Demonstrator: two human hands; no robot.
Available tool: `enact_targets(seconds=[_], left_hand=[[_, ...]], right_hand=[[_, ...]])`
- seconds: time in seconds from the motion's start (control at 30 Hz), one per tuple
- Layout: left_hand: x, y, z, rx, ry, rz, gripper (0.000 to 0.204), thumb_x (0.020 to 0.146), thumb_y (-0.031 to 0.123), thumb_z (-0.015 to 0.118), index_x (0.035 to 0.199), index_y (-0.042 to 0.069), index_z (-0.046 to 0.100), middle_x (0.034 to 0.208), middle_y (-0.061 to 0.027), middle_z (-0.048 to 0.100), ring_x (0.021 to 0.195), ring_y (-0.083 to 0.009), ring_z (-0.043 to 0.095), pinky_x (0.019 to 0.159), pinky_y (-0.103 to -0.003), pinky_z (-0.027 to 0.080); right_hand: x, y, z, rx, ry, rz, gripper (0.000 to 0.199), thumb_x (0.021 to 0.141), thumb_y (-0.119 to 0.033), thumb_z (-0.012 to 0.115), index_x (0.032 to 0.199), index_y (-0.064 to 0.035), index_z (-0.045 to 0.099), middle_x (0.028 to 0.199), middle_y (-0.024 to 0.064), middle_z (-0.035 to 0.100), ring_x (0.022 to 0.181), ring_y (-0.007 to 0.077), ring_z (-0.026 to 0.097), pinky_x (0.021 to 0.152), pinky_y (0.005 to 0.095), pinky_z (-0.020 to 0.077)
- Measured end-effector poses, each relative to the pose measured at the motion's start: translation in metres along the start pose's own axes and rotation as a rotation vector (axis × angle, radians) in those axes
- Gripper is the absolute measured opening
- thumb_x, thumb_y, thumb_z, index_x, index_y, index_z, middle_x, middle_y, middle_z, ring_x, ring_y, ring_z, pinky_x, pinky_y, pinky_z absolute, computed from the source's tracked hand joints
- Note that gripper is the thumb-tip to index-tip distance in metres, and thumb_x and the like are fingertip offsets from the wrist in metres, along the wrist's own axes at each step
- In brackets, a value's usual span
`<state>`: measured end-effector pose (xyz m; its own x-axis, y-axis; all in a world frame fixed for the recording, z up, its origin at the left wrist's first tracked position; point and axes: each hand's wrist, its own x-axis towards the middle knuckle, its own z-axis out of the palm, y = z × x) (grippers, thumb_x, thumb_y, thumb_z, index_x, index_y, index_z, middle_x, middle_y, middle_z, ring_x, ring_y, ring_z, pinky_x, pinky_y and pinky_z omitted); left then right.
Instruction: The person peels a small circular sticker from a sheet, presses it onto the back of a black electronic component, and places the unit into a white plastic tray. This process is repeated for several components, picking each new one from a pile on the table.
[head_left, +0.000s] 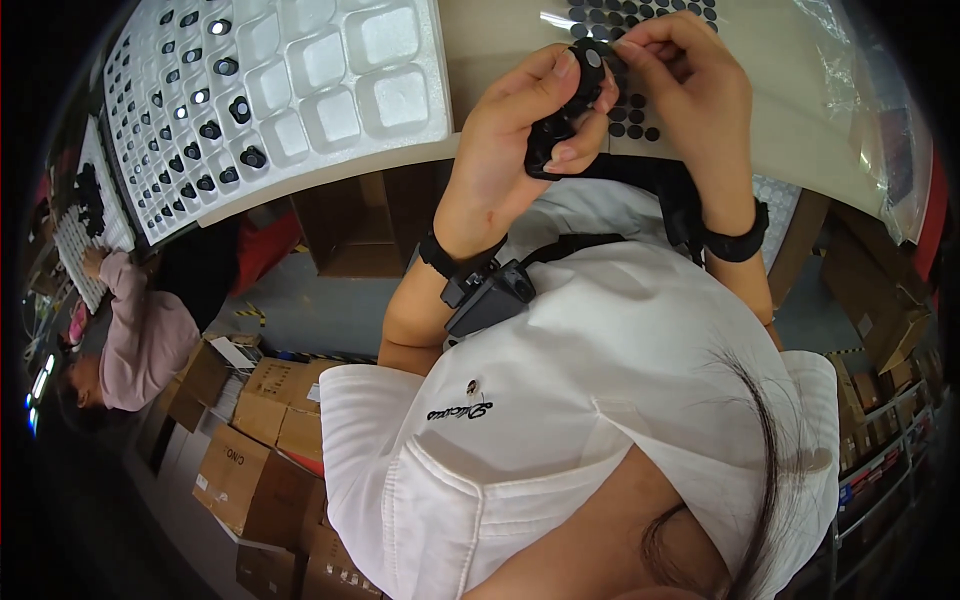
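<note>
My left hand is closed around a small black plastic part, held up over the edge of the pale table. A small grey round spot shows at the part's top end. My right hand pinches that same top end with thumb and forefinger. Just behind the hands lies a clear sheet of black round pads. A white moulded tray on the table's left holds several similar black parts in its small pockets. Both wrists wear black bands.
At the far left a person in a pink sleeve works at another tray. Cardboard boxes are stacked on the floor below. Clear plastic bags lie at the table's right, with more boxes and shelving under them.
</note>
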<state>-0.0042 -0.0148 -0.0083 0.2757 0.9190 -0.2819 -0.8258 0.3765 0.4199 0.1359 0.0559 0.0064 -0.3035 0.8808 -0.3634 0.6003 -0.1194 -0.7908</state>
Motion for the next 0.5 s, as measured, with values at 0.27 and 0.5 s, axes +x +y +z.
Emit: enact_targets(seconds=[0.27,0.5], left_hand=[[-0.002,0.010,0.010,-0.082,-0.106,-0.093,0.027,0.089,0.023,0.041,0.092,-0.003,0.046,0.076,-0.0080,0.049,0.043,-0.0063,0.035,0.039,-0.019,0.025],[-0.005,0.014,0.030,-0.020,-0.131,-0.038,0.028,0.089,0.020,0.042,0.101,-0.005,0.046,0.078,-0.0101,0.050,0.043,-0.0051,0.035,0.039,-0.018,0.025]], right_hand=[[-0.023,-0.027,-0.014,0.668,0.061,-0.237,0.002,0.077,0.004,0.055,0.076,0.0036,0.054,0.091,0.0114,0.052,0.078,0.0166,0.056,0.071,0.0226,0.0452],[-0.036,-0.032,-0.013,0.549,0.071,-0.502,0.006,0.072,0.006,0.059,0.074,0.0048,0.054,0.090,0.0135,0.050,0.077,0.0168,0.056,0.073,0.0249,0.0468]])
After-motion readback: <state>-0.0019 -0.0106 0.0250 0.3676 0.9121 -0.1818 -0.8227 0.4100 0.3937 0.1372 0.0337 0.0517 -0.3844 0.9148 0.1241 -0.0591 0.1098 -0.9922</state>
